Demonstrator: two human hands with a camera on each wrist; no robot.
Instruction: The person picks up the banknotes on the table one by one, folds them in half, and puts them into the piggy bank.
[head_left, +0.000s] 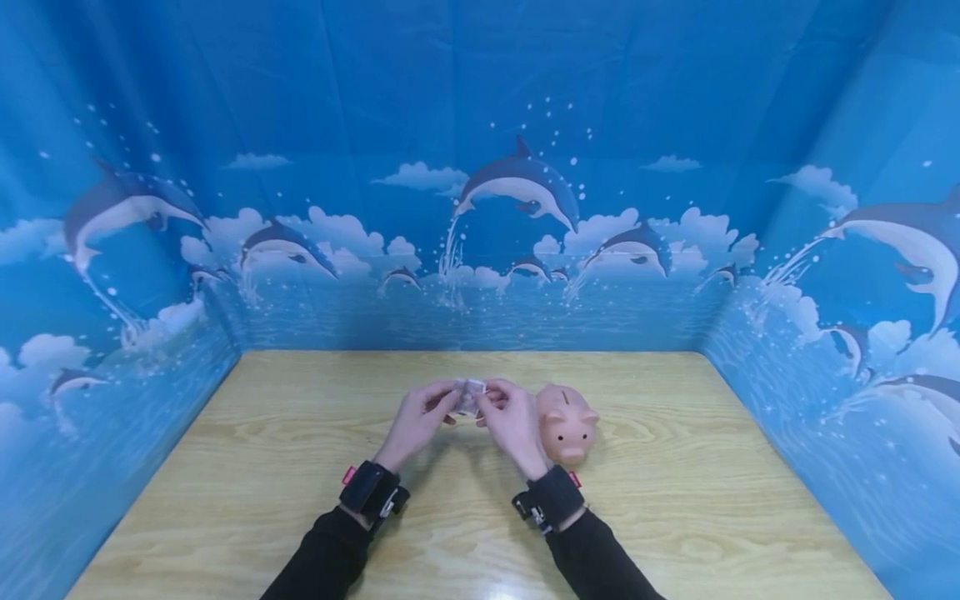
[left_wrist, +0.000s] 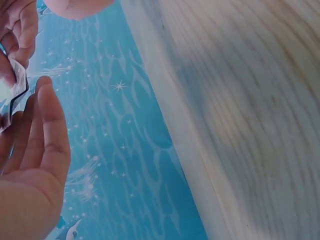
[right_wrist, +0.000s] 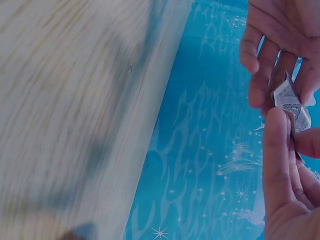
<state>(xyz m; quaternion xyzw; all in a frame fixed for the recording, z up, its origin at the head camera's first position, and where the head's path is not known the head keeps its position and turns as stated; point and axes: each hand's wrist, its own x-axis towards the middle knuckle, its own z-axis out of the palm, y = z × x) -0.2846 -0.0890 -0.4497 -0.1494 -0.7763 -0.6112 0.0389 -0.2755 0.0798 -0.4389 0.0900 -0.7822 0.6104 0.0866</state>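
A small creased banknote (head_left: 470, 397) is stretched between both hands above the wooden table. My left hand (head_left: 418, 421) pinches its left end between thumb and fingers, and my right hand (head_left: 516, 419) pinches the right end. Seen from the right wrist, the banknote (right_wrist: 294, 107) is folded, with grey print showing. The left wrist view catches it nearly edge-on, bent in the middle. Just right of my right hand stands a pink piggy bank (head_left: 567, 429), its dark coin slot facing up and its snout toward me. The right hand overlaps its left side in the head view.
The pale wooden table (head_left: 675, 517) is bounded at the back and both sides by blue curtains (head_left: 480, 317) printed with dolphins. Black wrist straps with camera units (head_left: 372, 492) sit on both wrists.
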